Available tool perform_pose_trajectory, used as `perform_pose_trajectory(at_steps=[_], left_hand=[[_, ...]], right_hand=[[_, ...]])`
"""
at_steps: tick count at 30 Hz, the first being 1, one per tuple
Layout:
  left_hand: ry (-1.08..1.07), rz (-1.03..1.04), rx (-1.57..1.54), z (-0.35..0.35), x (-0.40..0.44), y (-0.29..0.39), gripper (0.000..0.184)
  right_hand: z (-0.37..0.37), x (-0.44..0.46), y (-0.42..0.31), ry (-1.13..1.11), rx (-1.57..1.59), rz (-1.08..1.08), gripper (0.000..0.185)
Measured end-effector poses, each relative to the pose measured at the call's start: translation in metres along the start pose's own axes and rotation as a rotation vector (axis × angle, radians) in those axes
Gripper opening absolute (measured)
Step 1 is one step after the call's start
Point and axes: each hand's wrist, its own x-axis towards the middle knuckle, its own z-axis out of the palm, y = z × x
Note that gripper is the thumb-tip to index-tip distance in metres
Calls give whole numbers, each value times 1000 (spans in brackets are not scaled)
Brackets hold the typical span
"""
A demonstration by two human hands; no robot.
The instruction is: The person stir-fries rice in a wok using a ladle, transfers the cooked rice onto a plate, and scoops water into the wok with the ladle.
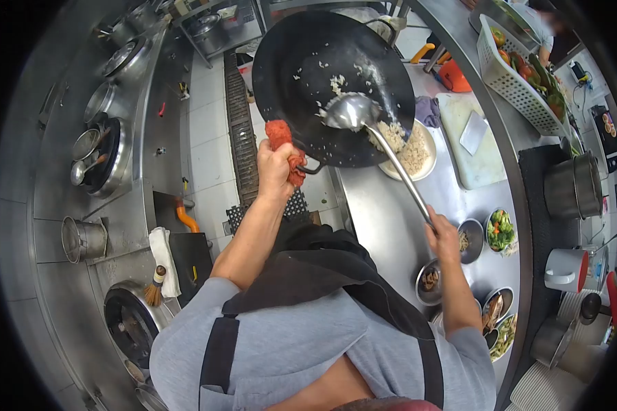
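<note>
My left hand point(274, 170) is closed round a bunched red cloth point(279, 133) at the near handle of a black wok point(291, 75). The wok is tilted, its rim above a white plate point(430, 166) at the right. My right hand point(445, 236) grips the long handle of a steel ladle point(353, 111), whose bowl is inside the wok. Rice point(391, 135) gathers at the wok's lower right edge and lies on the plate. Loose grains cling to the wok's inner wall.
Beside the plate lies a white cutting board point(465, 154) with a cleaver blade point(474, 133). Bowls of chopped vegetables point(501, 229) and metal bowls point(428, 282) stand by my right arm. A vegetable basket point(517, 75) is on the right shelf; stoves line the left. Another person point(538, 24) is at upper right.
</note>
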Motion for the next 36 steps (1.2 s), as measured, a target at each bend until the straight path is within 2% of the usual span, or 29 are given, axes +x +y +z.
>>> perform_pose_trajectory(at_steps=[5, 7, 12, 15, 17, 19, 23, 25, 29, 33, 36], left_hand=[[13, 38, -2, 13, 15, -11, 27], [98, 106, 57, 22, 14, -12, 21], [121, 117, 90, 27, 15, -14, 26], [96, 136, 98, 23, 18, -14, 26], [84, 94, 101, 26, 11, -1, 28], [76, 50, 107, 24, 5, 6, 30], [27, 10, 83, 16, 2, 11, 33], [12, 20, 55, 14, -3, 16, 34], [2, 21, 28, 15, 1, 22, 34], [20, 15, 55, 20, 15, 22, 32], [55, 113, 72, 16, 23, 13, 31]], right_hand=[[-56, -55, 28, 0, -165, 68, 49], [-73, -68, 34, 17, -197, 81, 50], [-88, -84, 38, 59, -158, 167, 52], [-70, -69, 29, 80, -117, 251, 49], [-42, -45, 28, 166, -84, 173, 46], [-19, -5, 7, 154, -53, 213, 44], [27, 68, -12, 186, 108, 133, 46], [34, 74, -16, 189, 153, 91, 48], [19, 33, 18, 137, 1, 65, 48], [-40, -45, 41, 90, -134, 133, 52], [-78, -79, 27, 84, -153, 229, 51]])
